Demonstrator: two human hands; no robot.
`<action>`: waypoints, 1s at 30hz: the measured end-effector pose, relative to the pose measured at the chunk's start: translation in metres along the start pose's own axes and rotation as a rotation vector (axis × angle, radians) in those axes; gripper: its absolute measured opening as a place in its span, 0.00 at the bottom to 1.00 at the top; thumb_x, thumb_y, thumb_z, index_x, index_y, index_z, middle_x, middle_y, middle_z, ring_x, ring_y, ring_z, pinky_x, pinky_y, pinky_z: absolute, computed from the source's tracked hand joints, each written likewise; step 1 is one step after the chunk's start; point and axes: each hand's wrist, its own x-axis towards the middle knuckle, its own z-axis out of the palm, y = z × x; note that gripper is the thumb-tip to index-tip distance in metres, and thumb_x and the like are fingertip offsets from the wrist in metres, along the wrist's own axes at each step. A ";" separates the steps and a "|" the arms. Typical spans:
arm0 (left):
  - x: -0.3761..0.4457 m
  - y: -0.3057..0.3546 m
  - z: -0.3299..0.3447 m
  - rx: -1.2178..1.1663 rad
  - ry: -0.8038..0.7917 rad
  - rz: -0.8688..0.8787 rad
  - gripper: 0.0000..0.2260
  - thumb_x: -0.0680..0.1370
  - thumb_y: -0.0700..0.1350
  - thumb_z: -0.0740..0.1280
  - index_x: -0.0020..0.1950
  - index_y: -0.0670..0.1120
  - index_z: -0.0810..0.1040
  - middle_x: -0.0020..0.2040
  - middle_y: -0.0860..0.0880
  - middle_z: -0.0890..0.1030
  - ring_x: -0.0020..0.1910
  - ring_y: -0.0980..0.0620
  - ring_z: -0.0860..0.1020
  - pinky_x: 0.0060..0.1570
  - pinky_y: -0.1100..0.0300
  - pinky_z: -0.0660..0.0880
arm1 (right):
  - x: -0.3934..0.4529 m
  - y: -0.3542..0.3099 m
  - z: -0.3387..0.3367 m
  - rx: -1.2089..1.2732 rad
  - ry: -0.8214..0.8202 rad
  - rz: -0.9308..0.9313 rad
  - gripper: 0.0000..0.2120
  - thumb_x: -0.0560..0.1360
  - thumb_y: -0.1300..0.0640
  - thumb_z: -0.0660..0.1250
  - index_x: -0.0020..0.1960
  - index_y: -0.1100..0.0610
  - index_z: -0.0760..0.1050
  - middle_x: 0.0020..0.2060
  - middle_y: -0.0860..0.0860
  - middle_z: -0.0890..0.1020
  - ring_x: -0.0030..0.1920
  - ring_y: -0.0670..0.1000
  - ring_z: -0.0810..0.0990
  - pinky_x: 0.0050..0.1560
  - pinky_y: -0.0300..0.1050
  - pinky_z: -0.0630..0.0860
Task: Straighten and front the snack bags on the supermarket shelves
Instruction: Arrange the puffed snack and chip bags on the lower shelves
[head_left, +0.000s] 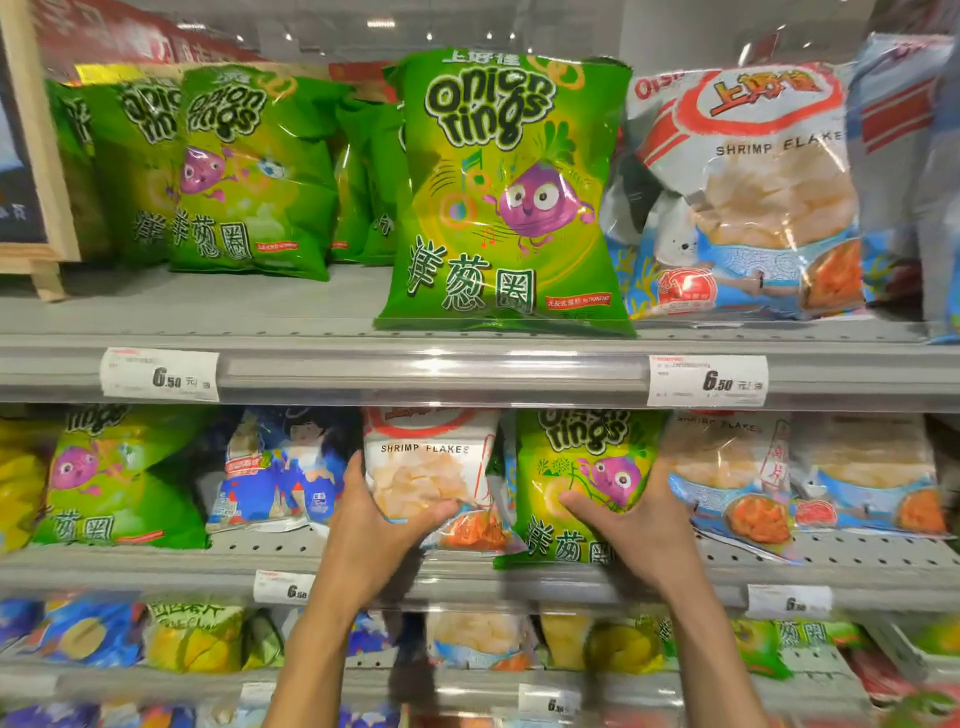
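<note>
I am reaching both hands onto the middle shelf (831, 558). My left hand (379, 535) is closing around a white shrimp bag (426, 467), fingers behind its left edge and thumb pressing across its front near the bottom. My right hand (639, 525) is gripping a green onion bag (576, 483) just beside it, thumb lying over the front and fingers wrapping its right side. Both bags are standing near the shelf's front edge, the two touching, the onion bag tilting a little. More shrimp bags (810, 478) are sitting to the right. On the shelf above, a big onion bag (504, 197) is standing upright at the front lip.
</note>
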 end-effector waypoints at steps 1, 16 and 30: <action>0.005 -0.002 0.000 0.015 -0.016 0.006 0.46 0.53 0.65 0.78 0.66 0.55 0.65 0.52 0.63 0.78 0.49 0.66 0.77 0.49 0.64 0.73 | 0.001 0.001 0.002 0.018 0.006 -0.004 0.38 0.49 0.28 0.75 0.50 0.47 0.68 0.45 0.44 0.83 0.47 0.48 0.82 0.49 0.48 0.76; 0.023 -0.008 0.002 -0.203 -0.100 -0.004 0.31 0.54 0.59 0.81 0.54 0.51 0.79 0.45 0.59 0.86 0.45 0.60 0.84 0.39 0.68 0.79 | 0.002 -0.006 -0.001 -0.083 0.039 -0.015 0.31 0.58 0.35 0.81 0.51 0.50 0.74 0.45 0.47 0.84 0.47 0.52 0.83 0.52 0.52 0.79; -0.001 0.034 0.075 0.046 0.079 0.006 0.41 0.49 0.74 0.76 0.51 0.51 0.68 0.44 0.52 0.78 0.47 0.46 0.79 0.42 0.53 0.76 | -0.052 0.041 -0.101 -0.051 0.371 0.082 0.41 0.51 0.28 0.73 0.55 0.53 0.76 0.42 0.50 0.81 0.44 0.55 0.77 0.46 0.49 0.70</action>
